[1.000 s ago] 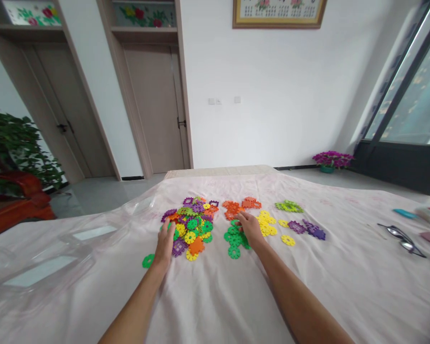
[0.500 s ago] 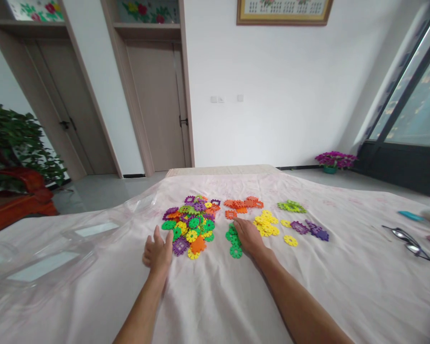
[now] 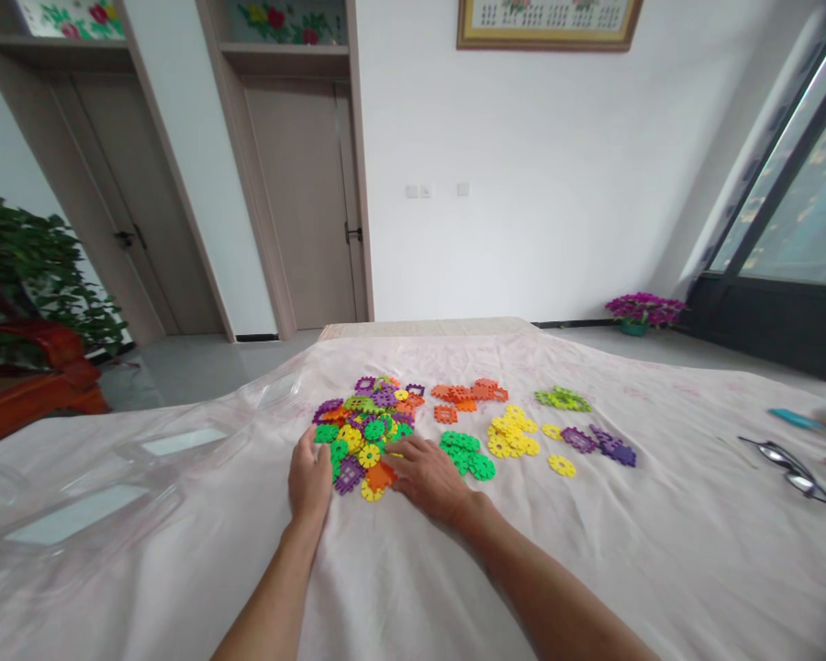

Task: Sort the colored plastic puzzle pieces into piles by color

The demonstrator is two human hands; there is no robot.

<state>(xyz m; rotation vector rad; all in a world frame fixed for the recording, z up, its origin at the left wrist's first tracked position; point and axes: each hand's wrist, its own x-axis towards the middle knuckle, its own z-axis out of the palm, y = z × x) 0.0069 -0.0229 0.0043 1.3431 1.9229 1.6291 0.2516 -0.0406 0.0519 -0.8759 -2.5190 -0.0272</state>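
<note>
A mixed pile of plastic snowflake building discs and square pieces [image 3: 368,430] in purple, green, yellow, orange and lime lies on the cloth in front of me. My left hand [image 3: 310,474] rests against the pile's left edge, by a green disc [image 3: 327,433], its fingers loosely apart. Over the right side of the pile, my right hand [image 3: 427,473] stretches its fingers onto green and yellow discs, near an orange piece [image 3: 381,475]. Its fingertips partly hide the pieces under them. Just right of that hand sits a group of green discs [image 3: 466,455].
Sorted groups lie to the right: orange pieces [image 3: 468,394], yellow discs [image 3: 513,433], lime pieces [image 3: 563,398] and purple pieces [image 3: 579,440]. Folded glasses [image 3: 788,468] lie farther right. Clear plastic containers [image 3: 83,509] stand at left on the pale tablecloth [image 3: 385,588].
My right hand has moved left from the green group to the mixed pile. The green discs now lie spread farther right. My left hand has come in against the pile's edge.
</note>
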